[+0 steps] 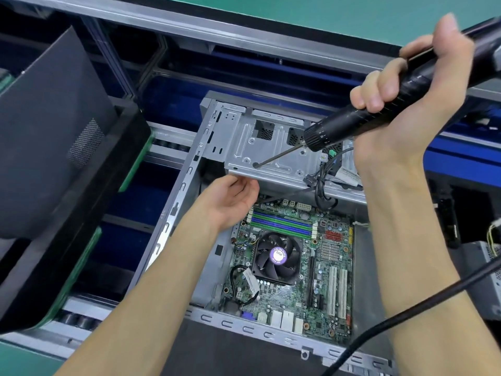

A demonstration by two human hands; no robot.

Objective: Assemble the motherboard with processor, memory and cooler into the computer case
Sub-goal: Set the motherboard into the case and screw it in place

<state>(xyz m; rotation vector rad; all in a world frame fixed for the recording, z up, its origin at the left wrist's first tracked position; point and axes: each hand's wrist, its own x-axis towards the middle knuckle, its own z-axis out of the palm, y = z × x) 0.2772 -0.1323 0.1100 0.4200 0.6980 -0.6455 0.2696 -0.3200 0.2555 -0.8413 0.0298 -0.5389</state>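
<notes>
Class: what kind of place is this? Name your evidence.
Probably a computer assembly line: an open computer case on a roller conveyor, a corded electric screwdriver in the right hand.

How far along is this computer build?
Done: green motherboard with black cooler fan and blue-green memory slots lies in the grey metal case. In hand: right hand grips black electric screwdriver; left hand touches silver drive cage. Left: screws, not visible.
</notes>
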